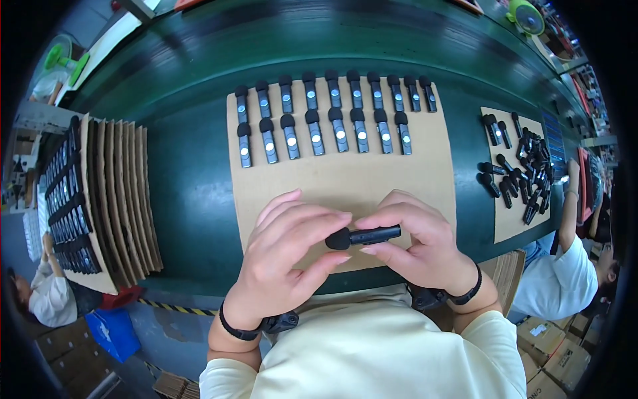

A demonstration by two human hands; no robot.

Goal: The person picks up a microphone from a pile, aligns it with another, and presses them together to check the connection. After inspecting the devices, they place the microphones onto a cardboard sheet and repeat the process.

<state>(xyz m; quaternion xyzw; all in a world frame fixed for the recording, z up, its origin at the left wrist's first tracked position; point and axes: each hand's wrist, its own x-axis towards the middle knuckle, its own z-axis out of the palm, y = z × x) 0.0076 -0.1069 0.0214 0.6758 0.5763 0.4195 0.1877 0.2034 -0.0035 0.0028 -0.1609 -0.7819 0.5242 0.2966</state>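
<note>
Over the near part of a cardboard sheet (306, 189), I hold a small black clip-on microphone (375, 235) lying sideways. My right hand (425, 233) pinches its slim body between thumb and fingers. At its left end is a round black foam windscreen (337, 239), with the thumb and index finger of my left hand (282, 246) closed about it. Farther up the sheet, similar microphones (337, 130) stand out in two rows, foam ends away from me, each with a pale round spot on its body.
A second cardboard sheet (508, 229) at the right bears a loose heap of microphones (525, 166). On the left, cardboard sheets (133, 199) are stacked, the outermost covered with rows of microphones. Other people (558, 279) work at both sides of the green table (193, 199).
</note>
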